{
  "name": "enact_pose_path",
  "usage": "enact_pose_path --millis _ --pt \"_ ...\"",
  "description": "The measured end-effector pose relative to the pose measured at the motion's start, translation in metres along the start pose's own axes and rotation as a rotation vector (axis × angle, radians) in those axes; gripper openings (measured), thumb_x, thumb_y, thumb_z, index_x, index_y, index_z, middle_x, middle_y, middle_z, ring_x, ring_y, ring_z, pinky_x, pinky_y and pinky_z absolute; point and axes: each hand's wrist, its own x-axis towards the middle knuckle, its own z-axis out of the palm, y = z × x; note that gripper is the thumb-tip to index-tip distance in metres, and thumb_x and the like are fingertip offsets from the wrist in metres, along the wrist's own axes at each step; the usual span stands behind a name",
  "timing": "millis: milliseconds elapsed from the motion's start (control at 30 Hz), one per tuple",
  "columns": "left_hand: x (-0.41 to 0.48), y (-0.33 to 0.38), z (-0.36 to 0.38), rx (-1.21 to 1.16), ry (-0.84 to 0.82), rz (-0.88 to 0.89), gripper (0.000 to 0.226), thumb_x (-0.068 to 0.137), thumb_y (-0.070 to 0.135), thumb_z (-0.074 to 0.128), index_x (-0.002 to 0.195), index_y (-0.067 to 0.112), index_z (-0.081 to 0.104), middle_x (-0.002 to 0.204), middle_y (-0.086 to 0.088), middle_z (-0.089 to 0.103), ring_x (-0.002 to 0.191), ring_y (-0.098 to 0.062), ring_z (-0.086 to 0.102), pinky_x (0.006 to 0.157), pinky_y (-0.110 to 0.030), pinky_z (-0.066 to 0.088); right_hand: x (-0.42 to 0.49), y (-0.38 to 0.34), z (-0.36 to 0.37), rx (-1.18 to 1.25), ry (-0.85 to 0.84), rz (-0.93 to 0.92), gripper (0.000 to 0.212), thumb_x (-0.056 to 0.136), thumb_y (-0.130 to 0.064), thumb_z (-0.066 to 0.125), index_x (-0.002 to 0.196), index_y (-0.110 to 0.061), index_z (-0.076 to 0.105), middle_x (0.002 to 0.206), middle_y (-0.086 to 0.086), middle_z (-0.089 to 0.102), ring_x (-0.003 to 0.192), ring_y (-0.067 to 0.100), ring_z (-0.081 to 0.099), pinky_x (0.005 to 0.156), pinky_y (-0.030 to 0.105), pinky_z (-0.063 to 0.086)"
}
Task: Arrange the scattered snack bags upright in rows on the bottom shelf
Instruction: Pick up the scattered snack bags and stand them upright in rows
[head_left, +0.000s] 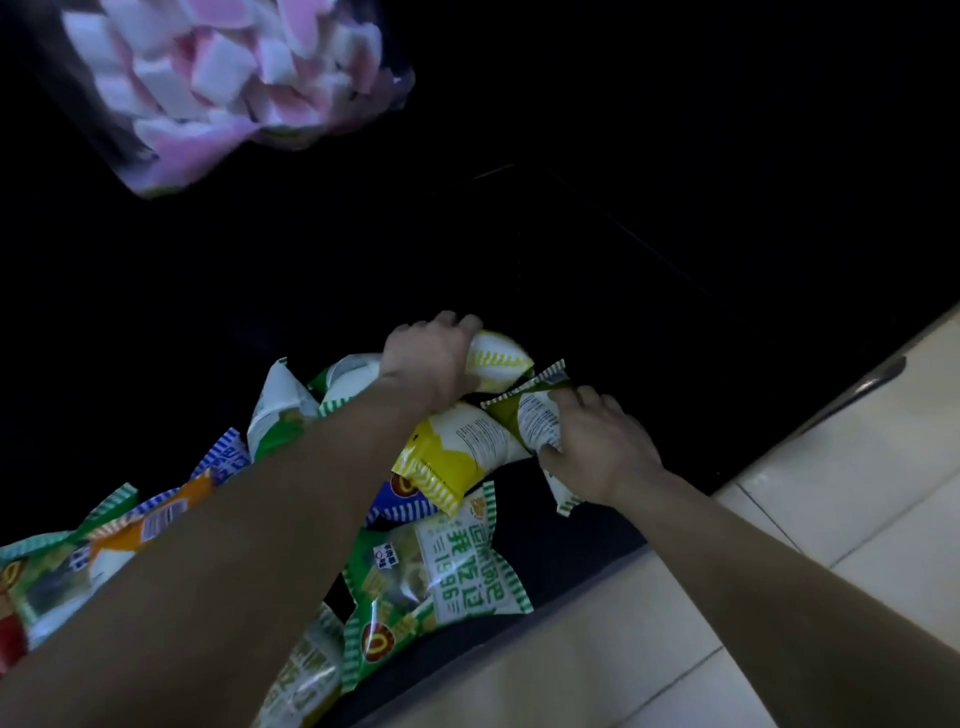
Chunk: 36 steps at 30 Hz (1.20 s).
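Head view: left grip (431, 358) clamped on pale yellow-striped bag (496, 358), right grip (592, 447) pinching olive bag (530, 410), both above dark bottom shelf (597, 291). Beneath and behind, yellow bag (457, 457) among loose pile. Risk: slick bags toppling once stood unsupported.

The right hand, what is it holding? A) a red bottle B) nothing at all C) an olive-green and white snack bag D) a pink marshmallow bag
C: the right hand has its fingers closed around the olive-green and white snack bag, beside the yellow bag.
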Motion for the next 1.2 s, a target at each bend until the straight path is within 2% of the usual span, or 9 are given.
enact_pose_path --millis 167,333,600,667,767,833,900,1033,1200 --pt "0.016 -0.009 -0.012 -0.450 0.143 -0.232 0.041 0.084 0.043 0.070 0.119 0.027 0.057 0.113 -0.008 0.066 0.104 -0.032 0.063 0.083 -0.038 0.051 -0.002 0.005 -0.003 0.094 0.024 0.044 0.064 0.091 -0.042 0.057 0.145 -0.017 0.033 0.139 0.010 0.041 0.128 0.032 0.040 0.096 0.043 0.045" --pt "0.020 -0.018 -0.008 -0.659 0.266 -0.346 0.013 0.087 0.034 0.069 0.092 0.023 0.068 0.091 -0.007 0.069 0.091 -0.029 0.066 0.076 -0.032 0.049 -0.004 0.003 0.000 0.096 0.030 0.069 0.065 0.092 -0.044 0.055 0.147 -0.018 0.032 0.140 0.008 0.041 0.129 0.031 0.038 0.098 0.043 0.044" --pt "0.018 -0.035 -0.014 -0.875 0.373 -0.391 0.012 0.085 0.036 0.067 0.078 0.027 0.065 0.082 0.000 0.069 0.082 -0.023 0.069 0.078 -0.032 0.056 0.000 -0.011 0.004 0.127 0.093 0.052 0.062 0.093 -0.042 0.055 0.145 -0.017 0.032 0.139 0.010 0.043 0.126 0.032 0.041 0.096 0.044 0.044" --pt "0.018 -0.041 -0.017 -0.984 0.404 -0.408 0.015 0.082 0.037 0.068 0.071 0.029 0.063 0.076 0.001 0.070 0.073 -0.023 0.070 0.070 -0.038 0.060 0.003 -0.015 0.003 0.174 0.107 0.053 0.068 0.093 -0.042 0.055 0.150 -0.017 0.027 0.144 0.010 0.041 0.130 0.032 0.039 0.098 0.045 0.043" --pt "0.014 -0.043 -0.021 -1.108 0.380 -0.410 0.013 0.091 0.023 0.067 0.080 0.019 0.064 0.081 -0.008 0.068 0.065 -0.023 0.068 0.049 -0.026 0.056 0.008 -0.021 -0.002 0.273 0.117 0.058 0.075 0.094 -0.043 0.053 0.155 -0.019 0.016 0.147 0.013 0.040 0.132 0.034 0.039 0.099 0.046 0.042" --pt "0.012 -0.042 -0.020 -1.123 0.342 -0.415 0.012 0.094 0.019 0.065 0.086 0.011 0.063 0.086 -0.013 0.067 0.062 -0.019 0.066 0.045 -0.020 0.053 0.010 -0.026 -0.006 0.318 0.128 0.044 0.078 0.095 -0.044 0.051 0.157 -0.021 0.010 0.146 0.013 0.042 0.130 0.033 0.041 0.098 0.045 0.044" --pt "0.014 -0.041 -0.016 -1.108 0.333 -0.445 0.014 0.094 0.021 0.064 0.083 0.013 0.062 0.087 -0.013 0.069 0.064 -0.020 0.068 0.047 -0.023 0.055 0.012 -0.030 -0.008 0.311 0.131 0.032 0.079 0.095 -0.045 0.051 0.157 -0.023 0.006 0.147 0.013 0.042 0.132 0.032 0.040 0.097 0.044 0.044" --pt "0.029 -0.038 -0.013 -1.024 0.368 -0.457 0.018 0.085 0.035 0.067 0.071 0.026 0.061 0.080 -0.003 0.070 0.074 -0.022 0.070 0.069 -0.042 0.061 0.017 -0.033 -0.004 0.269 0.073 0.058 0.083 0.095 -0.045 0.052 0.157 -0.023 0.001 0.157 0.012 0.031 0.140 0.032 0.031 0.101 0.045 0.039" --pt "0.045 -0.023 -0.007 -0.847 0.311 -0.416 0.015 0.092 0.032 0.064 0.086 0.019 0.067 0.085 -0.004 0.068 0.082 -0.022 0.065 0.073 -0.030 0.051 0.031 -0.026 -0.002 0.199 -0.018 0.048 0.078 0.095 -0.044 0.052 0.157 -0.021 0.010 0.157 0.011 0.031 0.141 0.031 0.028 0.107 0.044 0.038"
